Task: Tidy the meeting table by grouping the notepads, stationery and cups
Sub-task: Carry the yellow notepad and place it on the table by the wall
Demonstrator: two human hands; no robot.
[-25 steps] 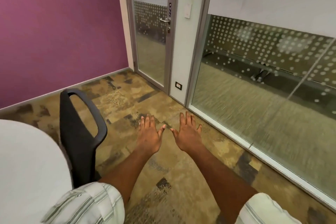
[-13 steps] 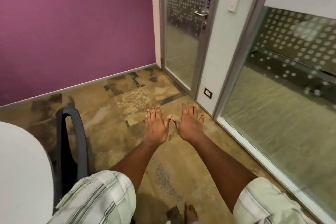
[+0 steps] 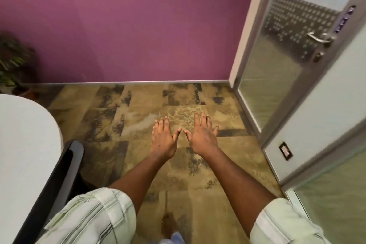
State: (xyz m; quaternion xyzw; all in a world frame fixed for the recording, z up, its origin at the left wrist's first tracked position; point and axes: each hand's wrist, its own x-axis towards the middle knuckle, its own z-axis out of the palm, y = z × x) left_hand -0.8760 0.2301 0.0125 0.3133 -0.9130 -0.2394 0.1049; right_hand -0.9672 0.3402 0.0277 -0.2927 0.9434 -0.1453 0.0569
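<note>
White rounded table (image 3: pixel 23 144) stood at L; patchy brown carpet (image 3: pixel 138 109) bore black chair (image 3: pixel 63 172) & potted plant (image 3: pixel 10 61).

Purple wall (image 3: pixel 138 25), potted plant (image 3: pixel 11 65) far left, black chair (image 3: pixel 64 172), glass door (image 3: pixel 277 77) at right

The left hand (image 3: pixel 163 140) and right hand (image 3: pixel 203 136) lie flat in the air over the carpet floor (image 3: pixel 138 125), with open room on every side of them. On the left, the rounded edge of the white desk (image 3: pixel 23 144) and a black chair back (image 3: pixel 65 166) just beside it bar the way. The purple wall (image 3: pixel 138 25) closes the front, a glass door (image 3: pixel 277 65) the right, and a potted plant (image 3: pixel 11 65) fills the far left corner.
</note>
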